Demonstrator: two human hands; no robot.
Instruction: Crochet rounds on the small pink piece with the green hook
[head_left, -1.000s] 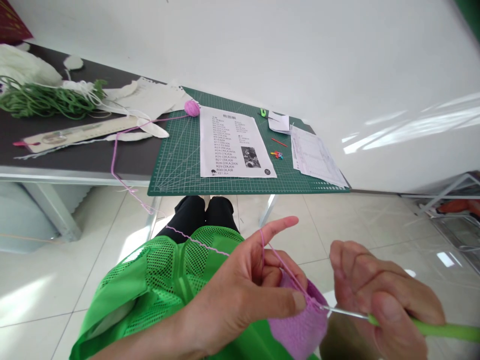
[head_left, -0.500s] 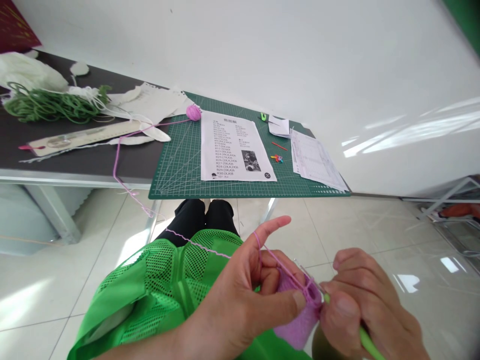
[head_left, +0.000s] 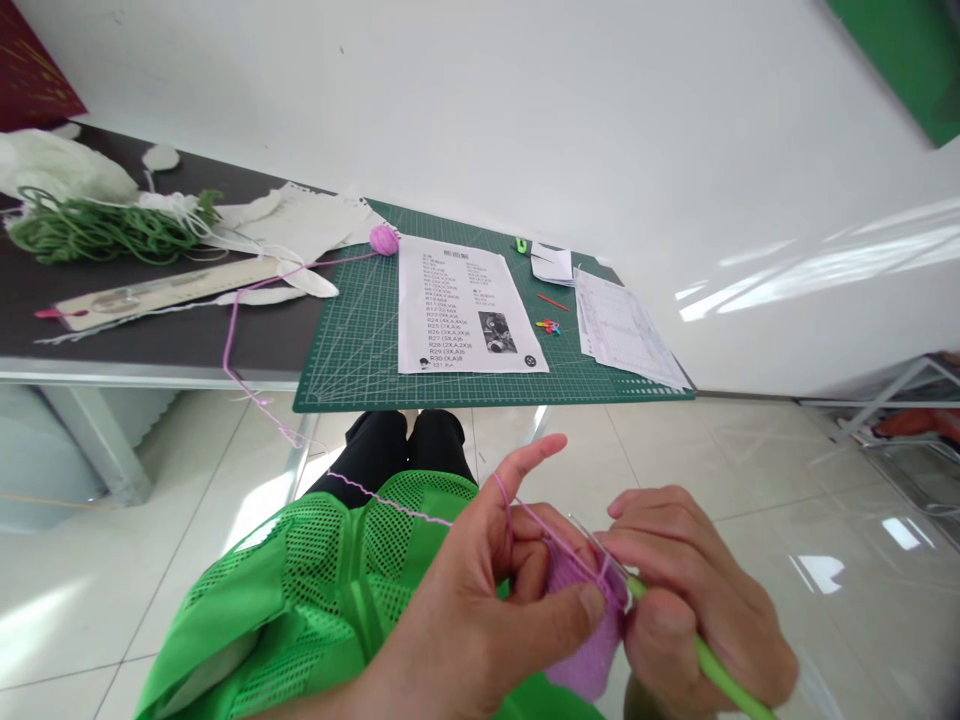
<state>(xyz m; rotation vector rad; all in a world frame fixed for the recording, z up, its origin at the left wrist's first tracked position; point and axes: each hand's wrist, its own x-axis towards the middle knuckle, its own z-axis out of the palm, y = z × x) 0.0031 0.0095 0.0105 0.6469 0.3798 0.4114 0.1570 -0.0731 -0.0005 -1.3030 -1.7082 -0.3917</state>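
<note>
My left hand (head_left: 502,590) pinches a pink-purple crochet piece (head_left: 581,655) between thumb and fingers, its index finger stretched out with the yarn looped round it. In my right hand (head_left: 694,600) is a crochet hook (head_left: 724,675) with a green handle; its metal shaft lies at the upper edge of the piece, where stitches sit close to it. A strand of pink yarn (head_left: 390,503) runs from my left hand across my lap and up over the table's front edge to a small pink yarn ball (head_left: 384,240) on the mat.
A green cutting mat (head_left: 352,350) carries a printed pattern sheet (head_left: 450,345), other papers (head_left: 630,335), small coloured clips (head_left: 548,327) and a red stick (head_left: 553,301). Green yarn (head_left: 105,228), white yarn (head_left: 64,165) and a wooden ruler (head_left: 172,290) lie on the dark table at left.
My right hand and the hook have shifted a little left, and the hook's shaft shows more beyond the piece's edge. The whole view has also moved slightly.
</note>
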